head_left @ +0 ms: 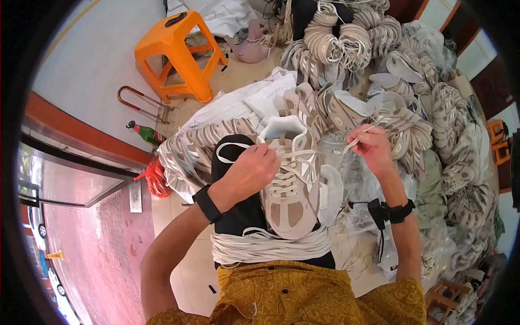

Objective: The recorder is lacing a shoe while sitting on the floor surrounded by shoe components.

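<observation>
Beige and white sneaker [297, 206] at the centre, resting on a person's black-trousered lap [244, 210], toe pointing to six o'clock and opening to twelve. White lace [283, 183] crosses the front in even rows nearer the toe, so that part of the lacing looks done. Towards the opening the strands run loose and untied; what remains seems to be the top section, though fingers hide some of it. At ten o'clock from the shoe, the left hand [252, 172] has its fingers closed on the lace, which loops out beyond them. At two o'clock, apart from the shoe, the right hand [375, 149] pinches a lace end. A bundle of spare laces [271, 248] lies at six o'clock. Heaped similar shoes [320, 42] spread from twelve to three; an orange stool [165, 40] stands near eleven.
</observation>
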The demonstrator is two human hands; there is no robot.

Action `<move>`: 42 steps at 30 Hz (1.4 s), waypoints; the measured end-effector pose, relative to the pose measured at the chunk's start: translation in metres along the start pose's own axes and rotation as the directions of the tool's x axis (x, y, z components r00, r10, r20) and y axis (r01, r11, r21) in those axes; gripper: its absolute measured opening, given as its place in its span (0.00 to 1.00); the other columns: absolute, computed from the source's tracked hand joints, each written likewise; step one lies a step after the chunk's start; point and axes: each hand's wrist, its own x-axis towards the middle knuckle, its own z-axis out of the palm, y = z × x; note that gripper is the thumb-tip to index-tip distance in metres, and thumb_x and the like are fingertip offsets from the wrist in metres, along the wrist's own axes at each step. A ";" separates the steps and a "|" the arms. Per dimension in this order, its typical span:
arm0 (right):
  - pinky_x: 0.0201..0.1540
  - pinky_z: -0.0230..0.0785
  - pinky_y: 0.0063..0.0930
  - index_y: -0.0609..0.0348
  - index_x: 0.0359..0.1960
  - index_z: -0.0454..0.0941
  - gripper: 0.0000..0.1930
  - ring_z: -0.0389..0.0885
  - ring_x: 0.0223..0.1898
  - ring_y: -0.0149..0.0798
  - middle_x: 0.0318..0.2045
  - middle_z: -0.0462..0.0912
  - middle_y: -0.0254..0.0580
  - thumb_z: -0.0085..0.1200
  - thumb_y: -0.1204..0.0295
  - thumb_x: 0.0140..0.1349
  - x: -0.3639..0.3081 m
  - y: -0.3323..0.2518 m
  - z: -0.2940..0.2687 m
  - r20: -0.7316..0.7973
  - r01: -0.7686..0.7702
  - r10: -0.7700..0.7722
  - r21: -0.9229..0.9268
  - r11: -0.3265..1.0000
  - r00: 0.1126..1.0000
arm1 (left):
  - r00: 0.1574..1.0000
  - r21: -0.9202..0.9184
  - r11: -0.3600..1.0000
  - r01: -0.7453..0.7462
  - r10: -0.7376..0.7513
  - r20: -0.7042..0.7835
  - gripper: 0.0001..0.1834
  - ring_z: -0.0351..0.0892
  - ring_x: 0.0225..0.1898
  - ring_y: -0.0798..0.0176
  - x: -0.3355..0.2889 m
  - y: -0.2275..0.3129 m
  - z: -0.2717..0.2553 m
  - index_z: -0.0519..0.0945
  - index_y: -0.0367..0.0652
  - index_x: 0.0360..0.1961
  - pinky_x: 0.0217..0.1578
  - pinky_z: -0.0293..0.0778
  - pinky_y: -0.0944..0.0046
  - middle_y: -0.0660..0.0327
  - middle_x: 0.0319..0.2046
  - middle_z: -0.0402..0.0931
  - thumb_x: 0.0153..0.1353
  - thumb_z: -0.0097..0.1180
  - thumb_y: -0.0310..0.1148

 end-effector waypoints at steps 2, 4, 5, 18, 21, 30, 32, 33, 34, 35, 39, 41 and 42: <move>0.20 0.58 0.18 0.64 0.25 0.73 0.07 0.69 0.20 0.28 0.23 0.77 0.44 0.50 0.71 0.49 0.002 0.004 -0.007 0.019 -0.028 0.028 0.007 1.000 0.999 | 0.996 -0.096 0.991 0.091 -0.092 -0.003 0.05 0.69 0.29 0.58 -0.004 0.003 -0.001 0.71 0.39 0.25 0.28 0.67 0.63 0.58 0.21 0.66 0.44 0.50 0.27; 0.20 0.58 0.18 0.64 0.26 0.73 0.07 0.68 0.19 0.27 0.24 0.76 0.44 0.50 0.71 0.51 0.003 0.010 -0.016 -0.006 0.006 -0.006 0.034 0.999 1.000 | 0.984 -0.298 0.938 0.178 -0.178 0.025 0.04 0.70 0.29 0.57 -0.009 0.010 -0.009 0.71 0.38 0.25 0.27 0.67 0.64 0.57 0.22 0.67 0.46 0.50 0.26; 0.20 0.58 0.18 0.64 0.26 0.73 0.07 0.68 0.19 0.27 0.24 0.76 0.44 0.50 0.71 0.51 0.004 0.013 -0.019 -0.011 0.004 -0.004 0.035 0.999 1.000 | 0.963 -0.482 0.837 0.261 -0.260 0.069 0.04 0.71 0.28 0.56 -0.012 0.014 -0.011 0.72 0.37 0.26 0.27 0.67 0.64 0.56 0.22 0.69 0.48 0.50 0.26; 0.21 0.59 0.17 0.64 0.33 0.72 0.09 0.69 0.23 0.27 0.29 0.76 0.41 0.47 0.70 0.57 0.010 0.005 -0.076 -0.243 0.175 -0.109 0.270 0.947 0.964 | 0.687 -0.782 0.197 0.592 -0.630 0.361 0.11 0.73 0.23 0.70 -0.027 0.021 -0.023 0.73 0.37 0.40 0.22 0.68 0.72 0.62 0.21 0.74 0.54 0.45 0.24; 0.21 0.59 0.17 0.63 0.34 0.72 0.09 0.68 0.24 0.27 0.30 0.76 0.40 0.47 0.70 0.57 0.011 -0.004 -0.087 -0.272 0.229 -0.149 0.293 0.928 0.951 | 0.518 -0.893 -0.240 0.380 -0.745 0.421 0.14 0.75 0.26 0.66 -0.037 0.002 -0.020 0.69 0.30 0.43 0.30 0.72 0.70 0.58 0.26 0.73 0.54 0.44 0.24; 0.19 0.57 0.17 0.61 0.36 0.72 0.08 0.67 0.22 0.26 0.33 0.78 0.40 0.46 0.70 0.59 0.015 -0.014 -0.121 -0.175 0.312 -0.259 0.450 0.837 0.950 | 0.353 -0.871 -0.415 -0.262 -0.881 0.314 0.10 0.55 0.18 0.77 -0.155 -0.131 -0.005 0.67 0.34 0.41 0.18 0.57 0.76 0.61 0.30 0.69 0.57 0.44 0.23; 0.19 0.56 0.17 0.61 0.36 0.72 0.09 0.66 0.21 0.26 0.33 0.78 0.40 0.46 0.70 0.59 0.017 -0.008 -0.127 -0.171 0.302 -0.250 0.473 0.828 0.953 | 0.268 -0.881 -0.400 -0.252 -0.904 0.333 0.10 0.56 0.18 0.77 -0.184 -0.148 0.000 0.66 0.34 0.42 0.18 0.57 0.76 0.61 0.30 0.69 0.57 0.44 0.23; 0.19 0.56 0.17 0.61 0.35 0.72 0.08 0.66 0.21 0.26 0.33 0.78 0.40 0.45 0.70 0.60 0.017 -0.004 -0.129 -0.176 0.298 -0.242 0.485 0.822 0.954 | 0.180 -0.891 -0.386 -0.240 -0.920 0.349 0.11 0.56 0.18 0.77 -0.195 -0.154 0.004 0.66 0.34 0.42 0.18 0.57 0.77 0.62 0.30 0.68 0.57 0.45 0.23; 0.18 0.56 0.17 0.61 0.35 0.72 0.08 0.65 0.21 0.26 0.32 0.77 0.40 0.45 0.70 0.60 0.016 -0.001 -0.131 -0.182 0.295 -0.235 0.497 0.816 0.955 | 0.127 -0.907 -0.363 -0.213 -0.931 0.343 0.11 0.57 0.18 0.76 -0.201 -0.158 0.007 0.66 0.34 0.42 0.18 0.57 0.76 0.62 0.29 0.69 0.58 0.46 0.24; 0.18 0.56 0.17 0.61 0.35 0.72 0.08 0.65 0.21 0.26 0.32 0.77 0.40 0.45 0.70 0.60 0.015 0.001 -0.134 -0.181 0.294 -0.234 0.496 0.817 0.955 | 0.125 -0.907 -0.364 -0.214 -0.931 0.344 0.11 0.57 0.18 0.76 -0.208 -0.161 0.011 0.66 0.34 0.42 0.18 0.57 0.76 0.62 0.29 0.69 0.58 0.46 0.24; 0.20 0.57 0.19 0.61 0.35 0.72 0.08 0.66 0.22 0.27 0.32 0.77 0.39 0.44 0.69 0.61 0.006 0.006 -0.141 -0.176 0.297 -0.240 0.588 0.752 0.955 | -0.020 -0.924 -0.321 -0.207 -0.943 0.332 0.08 0.57 0.18 0.76 -0.231 -0.169 0.024 0.68 0.36 0.39 0.18 0.58 0.76 0.62 0.28 0.69 0.58 0.47 0.24; 0.21 0.59 0.20 0.60 0.35 0.72 0.09 0.66 0.22 0.28 0.32 0.77 0.38 0.44 0.69 0.61 0.003 0.006 -0.140 -0.196 0.295 -0.223 0.565 0.770 0.955 | -0.051 -0.928 -0.330 -0.171 -0.938 0.343 0.07 0.57 0.18 0.76 -0.233 -0.171 0.028 0.68 0.37 0.38 0.18 0.58 0.76 0.63 0.28 0.69 0.58 0.47 0.25; 0.24 0.60 0.22 0.60 0.35 0.72 0.08 0.66 0.23 0.28 0.32 0.76 0.38 0.44 0.69 0.61 0.000 0.004 -0.133 -0.328 0.358 -0.207 0.513 0.780 0.922 | -0.023 -0.910 -0.363 -0.199 -0.927 0.374 0.07 0.57 0.18 0.76 -0.220 -0.168 0.028 0.68 0.37 0.38 0.18 0.58 0.76 0.63 0.27 0.68 0.58 0.47 0.26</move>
